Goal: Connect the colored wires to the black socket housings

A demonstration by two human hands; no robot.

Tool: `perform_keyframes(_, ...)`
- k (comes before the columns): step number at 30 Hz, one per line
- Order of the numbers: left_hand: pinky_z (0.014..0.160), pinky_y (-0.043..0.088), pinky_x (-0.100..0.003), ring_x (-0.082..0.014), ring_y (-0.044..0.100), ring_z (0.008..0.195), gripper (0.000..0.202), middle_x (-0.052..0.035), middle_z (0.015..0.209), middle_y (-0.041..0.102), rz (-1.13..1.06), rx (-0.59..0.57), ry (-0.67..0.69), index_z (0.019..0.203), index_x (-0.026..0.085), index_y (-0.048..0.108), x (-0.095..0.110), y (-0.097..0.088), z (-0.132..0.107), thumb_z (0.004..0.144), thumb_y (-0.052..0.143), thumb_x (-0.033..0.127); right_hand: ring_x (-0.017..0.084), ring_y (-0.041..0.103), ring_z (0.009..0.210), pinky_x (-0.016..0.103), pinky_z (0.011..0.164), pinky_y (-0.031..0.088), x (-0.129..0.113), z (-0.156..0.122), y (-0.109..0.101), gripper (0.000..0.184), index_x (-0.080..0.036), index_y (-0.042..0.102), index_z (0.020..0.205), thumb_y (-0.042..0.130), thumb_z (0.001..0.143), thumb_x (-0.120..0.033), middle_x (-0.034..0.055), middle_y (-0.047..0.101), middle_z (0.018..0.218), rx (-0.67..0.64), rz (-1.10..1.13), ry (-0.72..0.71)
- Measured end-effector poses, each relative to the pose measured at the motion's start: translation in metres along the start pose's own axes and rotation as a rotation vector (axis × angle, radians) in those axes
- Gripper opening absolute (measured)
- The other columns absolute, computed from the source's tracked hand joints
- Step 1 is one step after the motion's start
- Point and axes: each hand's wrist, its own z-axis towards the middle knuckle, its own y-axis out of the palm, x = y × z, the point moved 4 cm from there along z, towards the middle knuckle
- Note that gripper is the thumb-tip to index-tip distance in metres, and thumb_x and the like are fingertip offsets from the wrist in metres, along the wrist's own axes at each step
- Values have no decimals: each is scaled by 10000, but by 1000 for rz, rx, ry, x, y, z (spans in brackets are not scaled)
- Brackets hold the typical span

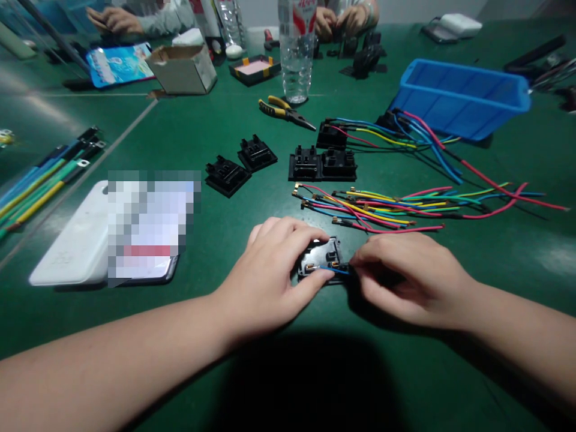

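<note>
My left hand [274,273] is closed around a black plastic connector housing [321,259] lying on the green table, fingers over its top and thumb at its lower edge. My right hand [407,276] pinches a blue wire [335,270] whose end sits at the housing's right side. Just beyond lies a loose bundle of coloured wires with metal terminals [387,207].
Several black housings [321,163] lie further out, one with wires fitted [333,135]. Yellow-handled pliers [283,111], a water bottle [294,54], a cardboard box [182,69] and a blue bin [459,96] stand behind. A phone on a white case [81,240] lies left. Other people's hands [114,21] work at the far edge.
</note>
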Motion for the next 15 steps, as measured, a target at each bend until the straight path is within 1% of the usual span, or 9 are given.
perform_keyframes(3, 920, 390, -436, -247, 532, 1072, 293, -59, 1119, 612, 8, -8, 11, 1150, 211, 585, 0, 0, 0, 891, 622, 344, 120, 540, 564, 242, 542, 403, -1, 0, -1, 114, -204, 539, 830, 503, 838, -97, -6, 612, 661, 4, 8, -7)
perform_keyframes(10, 896, 403, -427, -242, 529, 1041, 225, -59, 1090, 580, 30, -33, 18, 1105, 247, 621, -1, 0, 0, 909, 599, 354, 127, 564, 554, 249, 519, 404, 0, -1, -1, 125, -214, 517, 801, 512, 834, -93, 5, 630, 662, 8, 23, 1)
perform_keyframes(15, 902, 407, -425, -242, 527, 1055, 230, -61, 1105, 577, 26, -38, 22, 1117, 254, 635, -2, 0, 1, 913, 600, 354, 125, 561, 559, 246, 530, 399, 0, -1, 0, 119, -212, 513, 792, 511, 839, -103, 5, 628, 666, -2, 18, -5)
